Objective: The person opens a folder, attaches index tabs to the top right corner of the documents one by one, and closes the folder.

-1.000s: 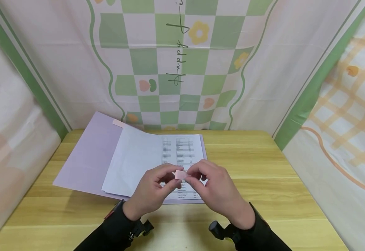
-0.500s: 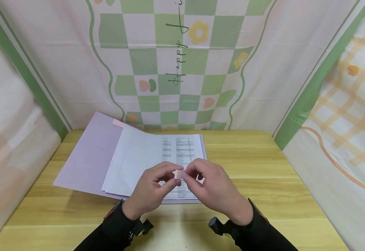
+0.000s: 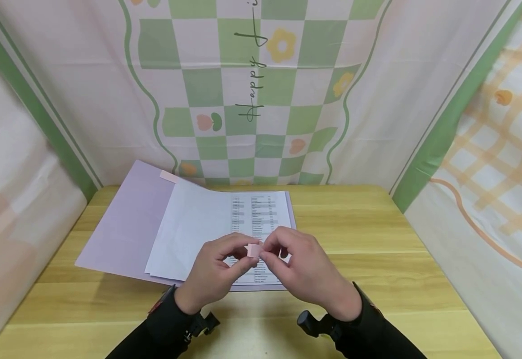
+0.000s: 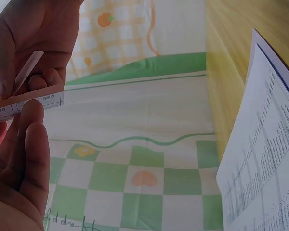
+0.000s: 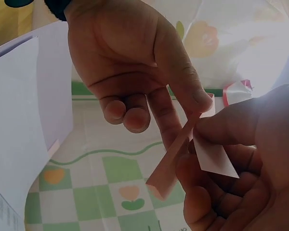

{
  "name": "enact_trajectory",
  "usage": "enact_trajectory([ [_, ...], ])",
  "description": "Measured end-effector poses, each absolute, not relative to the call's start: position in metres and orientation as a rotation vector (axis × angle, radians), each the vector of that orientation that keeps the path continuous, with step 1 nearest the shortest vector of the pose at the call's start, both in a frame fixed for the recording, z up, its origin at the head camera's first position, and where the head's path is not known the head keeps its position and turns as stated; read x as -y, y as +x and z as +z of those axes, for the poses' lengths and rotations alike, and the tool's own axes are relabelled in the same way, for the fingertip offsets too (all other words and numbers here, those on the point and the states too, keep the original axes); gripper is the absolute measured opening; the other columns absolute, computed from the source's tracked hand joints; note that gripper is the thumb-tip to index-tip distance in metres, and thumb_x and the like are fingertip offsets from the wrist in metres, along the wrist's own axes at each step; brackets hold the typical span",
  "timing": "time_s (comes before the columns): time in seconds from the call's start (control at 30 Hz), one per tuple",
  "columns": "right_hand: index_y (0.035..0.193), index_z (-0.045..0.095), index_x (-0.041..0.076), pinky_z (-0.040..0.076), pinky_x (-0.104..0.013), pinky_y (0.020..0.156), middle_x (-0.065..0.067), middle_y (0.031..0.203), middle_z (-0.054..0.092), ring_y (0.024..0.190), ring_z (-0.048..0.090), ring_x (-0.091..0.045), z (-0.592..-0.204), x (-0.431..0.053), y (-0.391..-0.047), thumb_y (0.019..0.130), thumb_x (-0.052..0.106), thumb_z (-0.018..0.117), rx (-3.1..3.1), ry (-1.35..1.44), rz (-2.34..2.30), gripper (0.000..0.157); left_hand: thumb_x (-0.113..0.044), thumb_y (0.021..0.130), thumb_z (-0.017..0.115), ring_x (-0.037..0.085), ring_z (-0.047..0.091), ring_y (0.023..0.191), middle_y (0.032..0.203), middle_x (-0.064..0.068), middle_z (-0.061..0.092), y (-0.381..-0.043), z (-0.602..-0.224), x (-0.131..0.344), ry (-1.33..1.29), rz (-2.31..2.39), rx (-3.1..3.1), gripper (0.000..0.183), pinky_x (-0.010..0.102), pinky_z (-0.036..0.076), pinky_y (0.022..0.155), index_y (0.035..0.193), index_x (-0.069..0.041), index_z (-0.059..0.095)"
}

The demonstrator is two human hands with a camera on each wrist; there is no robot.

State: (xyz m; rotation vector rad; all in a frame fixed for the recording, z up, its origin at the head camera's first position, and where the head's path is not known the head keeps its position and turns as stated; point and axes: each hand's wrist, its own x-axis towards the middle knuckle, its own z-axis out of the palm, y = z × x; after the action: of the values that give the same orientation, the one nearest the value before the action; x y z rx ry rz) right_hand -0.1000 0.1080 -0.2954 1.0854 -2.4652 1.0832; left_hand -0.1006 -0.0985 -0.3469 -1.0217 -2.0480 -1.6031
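Observation:
Above the open folder, both hands meet at a small pink sticky tab (image 3: 254,250). My left hand (image 3: 216,267) pinches its left end between thumb and fingers; my right hand (image 3: 303,264) pinches the other end. In the left wrist view a strip (image 4: 50,98) of it shows a white, printed side, and a thinner strip (image 4: 29,70) slants up to the right hand. The right wrist view has a pink strip (image 5: 168,166) crossing a paler one (image 5: 214,156). Fingertips hide whether these are joined. Under the hands lies the lilac folder (image 3: 128,224) with a printed sheet (image 3: 265,209).
The folder's left cover stands raised, and a turned white page (image 3: 189,224) leans beside it. Another pink tab (image 3: 168,176) sticks at the cover's top. The wooden table (image 3: 355,239) is bounded by a patterned curtain (image 3: 243,119) behind and at both sides.
The right hand has shifted slightly left and up, closer to the left hand, over the last second. The pink tab stays between both hands; the folder stays put.

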Motion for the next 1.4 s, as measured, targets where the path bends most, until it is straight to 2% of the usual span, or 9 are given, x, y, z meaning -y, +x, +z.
enact_trajectory([
  [0.4, 0.090, 0.059, 0.019, 0.048, -0.028, 0.066, 0.015, 0.084, 0.055, 0.073, 0.051, -0.004, -0.295, -0.110, -0.098, 0.093, 0.012, 0.071, 2.430, 1.091, 1.072, 0.014, -0.003, 0.090, 0.073, 0.013, 0.065, 0.074, 0.095, 0.004, 0.071, -0.101, -0.348, 0.097, -0.984, -1.674, 1.999, 0.021, 0.030, 0.054, 0.064, 0.110, -0.009, 0.072],
  [0.67, 0.087, 0.061, 0.018, 0.048, -0.027, 0.061, 0.013, 0.080, 0.057, 0.070, 0.053, -0.006, -0.291, -0.129, -0.098, 0.091, 0.005, 0.072, 2.497, 0.784, 1.085, 0.017, 0.012, 0.091, 0.062, 0.021, 0.064, 0.061, 0.084, 0.009, 0.068, -0.102, -0.348, 0.112, -0.732, -1.848, 1.839, 0.025, 0.029, 0.053, 0.057, 0.115, 0.005, 0.065],
  [0.93, 0.093, 0.066, 0.015, 0.045, -0.028, 0.062, 0.013, 0.082, 0.061, 0.073, 0.054, -0.009, -0.283, -0.147, -0.097, 0.094, 0.010, 0.070, 2.513, 0.671, 1.136, 0.007, 0.010, 0.092, 0.060, 0.023, 0.065, 0.066, 0.086, 0.008, 0.064, -0.102, -0.348, 0.109, -0.841, -1.915, 1.904, 0.023, 0.033, 0.055, 0.061, 0.112, -0.002, 0.061],
  [1.17, 0.094, 0.066, 0.016, 0.042, -0.027, 0.059, 0.011, 0.080, 0.060, 0.068, 0.053, -0.012, -0.283, -0.159, -0.096, 0.094, 0.010, 0.070, 2.471, 0.573, 1.141, 0.008, 0.006, 0.092, 0.060, 0.019, 0.063, 0.068, 0.090, 0.008, 0.062, -0.098, -0.352, 0.100, -0.893, -1.852, 1.953, 0.018, 0.033, 0.054, 0.065, 0.105, -0.006, 0.057],
  [1.4, 0.094, 0.067, 0.015, 0.042, -0.024, 0.059, 0.008, 0.080, 0.061, 0.067, 0.055, -0.013, -0.276, -0.178, -0.097, 0.093, 0.012, 0.072, 2.425, 0.464, 1.145, 0.006, 0.001, 0.091, 0.060, 0.012, 0.053, 0.063, 0.080, -0.001, 0.059, -0.101, -0.355, 0.084, -0.933, -1.720, 2.027, 0.016, 0.029, 0.049, 0.057, 0.102, -0.010, 0.057],
])
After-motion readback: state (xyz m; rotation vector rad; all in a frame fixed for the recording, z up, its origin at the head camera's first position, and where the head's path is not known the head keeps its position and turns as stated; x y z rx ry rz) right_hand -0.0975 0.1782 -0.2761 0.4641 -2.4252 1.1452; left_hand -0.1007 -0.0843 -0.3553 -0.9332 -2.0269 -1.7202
